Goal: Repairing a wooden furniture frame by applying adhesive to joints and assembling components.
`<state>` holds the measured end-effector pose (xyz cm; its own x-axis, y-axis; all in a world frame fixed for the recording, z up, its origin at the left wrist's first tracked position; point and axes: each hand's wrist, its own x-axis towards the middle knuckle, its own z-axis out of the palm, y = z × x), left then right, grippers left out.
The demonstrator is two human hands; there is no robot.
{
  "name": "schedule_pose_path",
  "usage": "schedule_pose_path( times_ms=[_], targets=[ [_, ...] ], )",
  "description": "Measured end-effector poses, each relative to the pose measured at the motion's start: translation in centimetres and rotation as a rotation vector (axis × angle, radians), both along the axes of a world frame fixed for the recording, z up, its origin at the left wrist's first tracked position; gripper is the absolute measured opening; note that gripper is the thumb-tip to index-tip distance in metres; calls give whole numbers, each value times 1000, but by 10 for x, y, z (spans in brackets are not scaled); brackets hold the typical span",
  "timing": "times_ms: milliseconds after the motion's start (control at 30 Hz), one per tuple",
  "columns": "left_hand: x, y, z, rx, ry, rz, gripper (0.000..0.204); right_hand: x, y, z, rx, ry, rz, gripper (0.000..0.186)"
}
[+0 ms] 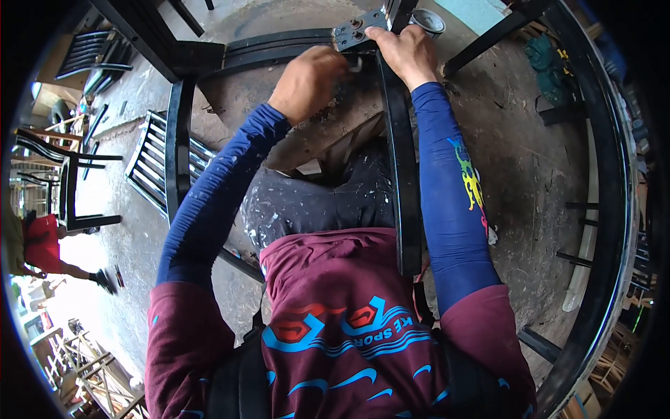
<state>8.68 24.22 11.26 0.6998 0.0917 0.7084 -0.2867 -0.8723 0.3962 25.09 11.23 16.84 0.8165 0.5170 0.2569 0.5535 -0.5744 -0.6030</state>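
A grey metal plate (358, 31) with bolts sits at the joint of a black wooden furniture frame (279, 45), at the top of the view. My right hand (407, 52) is closed over the frame beside the plate, one finger reaching onto the plate's right edge. Just below and left of the plate, my left hand (305, 82) is curled into a fist and smeared by motion. A small shiny end shows beside its fingers, but I cannot tell what the thing is. A long black leg (398, 167) runs down from the joint between my arms.
A slatted black chair back (150, 157) leans at the left, with a black chair (66, 181) beyond it. Another person (45, 244) is at the far left. A large curved black frame (607, 174) arches along the right. A can (428, 22) stands behind my right hand.
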Motion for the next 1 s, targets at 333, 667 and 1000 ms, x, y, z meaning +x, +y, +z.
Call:
schedule_pose_path(
  times_ms=[333,667,1000],
  targets=[
    [26,11,18,-530,36,457,21,25,9,-2,62,173,146,62],
    [61,22,6,-125,99,757,13,32,0,1,-7,248,200,75],
    [82,30,-2,-23,75,821,18,12,0,20,133,109,197,52]
  ],
)
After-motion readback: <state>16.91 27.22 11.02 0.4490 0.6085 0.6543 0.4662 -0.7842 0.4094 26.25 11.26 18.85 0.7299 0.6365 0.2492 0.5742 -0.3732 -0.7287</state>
